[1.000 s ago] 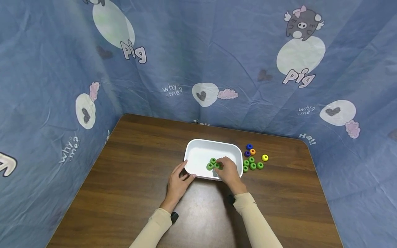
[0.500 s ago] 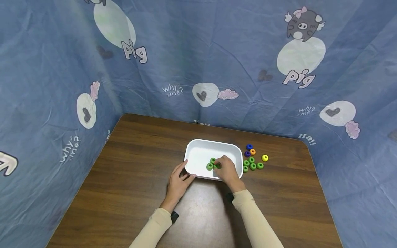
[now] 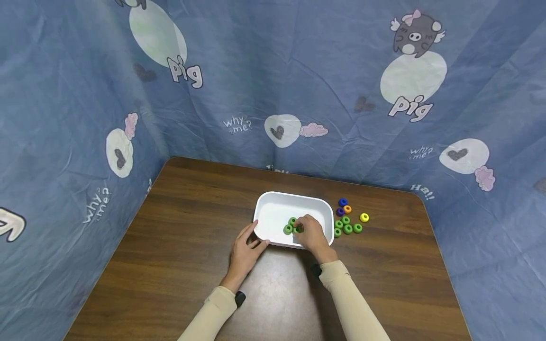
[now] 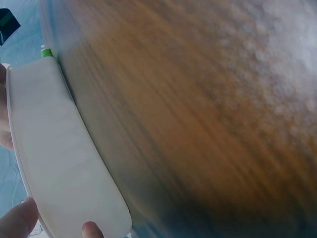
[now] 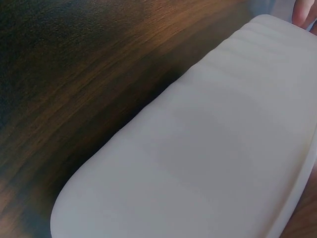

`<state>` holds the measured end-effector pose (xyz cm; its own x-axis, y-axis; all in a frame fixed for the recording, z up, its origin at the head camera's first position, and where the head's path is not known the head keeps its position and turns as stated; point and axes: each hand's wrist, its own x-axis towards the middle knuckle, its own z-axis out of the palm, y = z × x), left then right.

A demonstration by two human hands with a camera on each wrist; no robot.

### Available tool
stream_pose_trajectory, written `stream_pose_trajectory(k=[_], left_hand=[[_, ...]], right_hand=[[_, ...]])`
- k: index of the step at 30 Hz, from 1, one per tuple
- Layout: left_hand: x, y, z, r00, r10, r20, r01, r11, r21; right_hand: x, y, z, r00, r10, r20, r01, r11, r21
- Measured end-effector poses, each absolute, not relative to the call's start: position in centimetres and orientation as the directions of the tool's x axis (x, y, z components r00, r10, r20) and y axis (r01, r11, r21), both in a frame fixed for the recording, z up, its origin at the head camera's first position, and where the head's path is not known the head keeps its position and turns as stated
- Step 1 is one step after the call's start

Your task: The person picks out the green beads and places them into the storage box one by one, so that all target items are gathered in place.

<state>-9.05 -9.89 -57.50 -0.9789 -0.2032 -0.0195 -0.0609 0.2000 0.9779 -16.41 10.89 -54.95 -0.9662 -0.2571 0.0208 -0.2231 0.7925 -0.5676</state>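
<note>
A white plastic tray (image 3: 273, 208) sits on the wooden table. My left hand (image 3: 246, 253) holds its near left corner, thumb on the front side and fingers on the left side; in the left wrist view the thumb (image 4: 22, 218) lies at the rim. Reaching over the near wall, my right hand (image 3: 313, 235) pinches a green bead (image 3: 296, 230) low inside the tray, partly hidden by the fingertips. Two more green beads (image 3: 288, 229) lie right beside it. The right wrist view is mostly filled by the tray's outer wall (image 5: 188, 144).
Just right of the tray lie several loose green beads (image 3: 348, 228). Behind them are a blue bead (image 3: 343, 202), a purple bead (image 3: 340, 211) and an orange bead (image 3: 347, 209), with a yellow bead (image 3: 364, 217) farther right. A patterned blue curtain (image 3: 239, 94) hangs behind the table.
My right hand has shifted slightly left inside the tray, and its fingers cover a bit more of the green bead. The left hand and the tray stay where they were.
</note>
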Motion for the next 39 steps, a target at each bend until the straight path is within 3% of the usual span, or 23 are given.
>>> stream_pose_trajectory(k=[10,17,29,39], left_hand=[[-9.1,-9.9,-57.7,-0.979,-0.201,-0.023,-0.063,0.198,0.978],[-9.2,-9.9,-57.9,-0.980,-0.201,-0.015,-0.056,0.200,0.978],[-9.1,-10.0,-57.8,-0.981,-0.192,-0.013,-0.052,0.200,0.978],[-9.1,-10.0,-57.7,-0.980,-0.198,-0.014,-0.056,0.208,0.976]], right_hand=[[-16.2,11.2,-55.1,-0.964,-0.220,0.151,-0.266,0.739,-0.619],[-15.8,12.9,-54.2,-0.966,-0.033,0.258,-0.225,0.601,-0.767],[-15.3,18.1,-54.2,-0.948,0.298,0.115,0.056,0.508,-0.860],[-14.9,20.3,-56.3,-0.939,0.343,0.033,0.142,0.473,-0.870]])
